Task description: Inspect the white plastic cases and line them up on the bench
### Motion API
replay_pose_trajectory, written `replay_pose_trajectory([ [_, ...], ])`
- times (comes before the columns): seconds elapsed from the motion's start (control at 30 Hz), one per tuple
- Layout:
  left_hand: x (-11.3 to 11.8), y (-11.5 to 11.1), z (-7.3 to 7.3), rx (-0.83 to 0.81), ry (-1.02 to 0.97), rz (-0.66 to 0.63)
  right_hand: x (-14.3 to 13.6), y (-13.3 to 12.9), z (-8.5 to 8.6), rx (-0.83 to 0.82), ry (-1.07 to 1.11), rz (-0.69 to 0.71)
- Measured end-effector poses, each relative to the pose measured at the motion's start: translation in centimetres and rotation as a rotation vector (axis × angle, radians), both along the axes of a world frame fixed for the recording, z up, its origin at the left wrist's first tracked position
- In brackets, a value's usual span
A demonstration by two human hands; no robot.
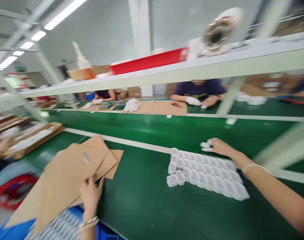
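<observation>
My left hand point(90, 195) is at the near edge of a loose stack of brown cardboard sheets point(67, 166), its fingers and thumb closed on the edge. The sheets lie partly on the green work surface and partly over a blue bin point(74, 213) holding white moulded trays point(59, 226). My right hand point(218, 147) reaches out over the green belt, fingers bent together around something small and white at their tips; blur hides its exact shape. Just nearer to me, rows of small white plastic cups point(209, 173) stand close together, a few set apart at the left end.
A shelf point(152, 75) crosses above the belt, bearing a red tray point(149, 61) and a squeeze bottle point(83, 65). A slanted post point(286, 150) rises at right. Co-workers sit opposite and at left, beside cardboard boxes of white parts point(34, 138). A red stool point(14, 191) stands at lower left.
</observation>
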State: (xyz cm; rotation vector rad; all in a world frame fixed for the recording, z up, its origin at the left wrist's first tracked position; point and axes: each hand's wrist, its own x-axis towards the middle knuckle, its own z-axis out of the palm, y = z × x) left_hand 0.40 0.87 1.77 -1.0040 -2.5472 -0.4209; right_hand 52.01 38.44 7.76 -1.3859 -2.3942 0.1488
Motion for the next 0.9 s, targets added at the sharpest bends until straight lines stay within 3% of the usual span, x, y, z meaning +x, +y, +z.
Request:
replay_pose_trajectory([
  [0.13,-0.5,1.5,-0.2,0.141,-0.094,-0.005,2.6,0.9,0.2,-0.260,-0.080,-0.103],
  [0.2,1.5,3.0,0.6,0.154,-0.243,-0.139,3.7,1.1,0.3,-0.334,-0.072,-0.151],
  [0.3,7.8,4.9,2.4,0.045,-0.665,-0.595,4.4,0.4,0.5,-0.388,-0.028,-0.191],
  [0.37,12.8,5.9,3.4,-0.008,-0.730,-0.792,4.3,-0.3,0.8,-0.402,0.019,-0.204],
  [0.47,18.9,7.2,3.7,-0.105,-0.758,-0.950,4.1,-1.1,1.5,-0.412,0.101,-0.214],
  [0.53,21.4,8.0,3.2,-0.083,-0.753,-0.935,3.8,-1.5,2.1,-0.400,0.170,-0.202],
  [0.7,23.9,9.9,2.0,0.035,-0.666,-0.925,1.1,-5.0,4.5,-0.374,0.408,-0.002],
  [0.83,24.1,10.1,2.6,0.144,-0.613,-1.012,-2.7,-11.4,6.6,-0.359,0.683,0.275],
  [0.9,23.8,9.3,3.5,0.226,-0.624,-1.068,-4.3,-14.7,7.3,-0.307,0.673,0.380],
])
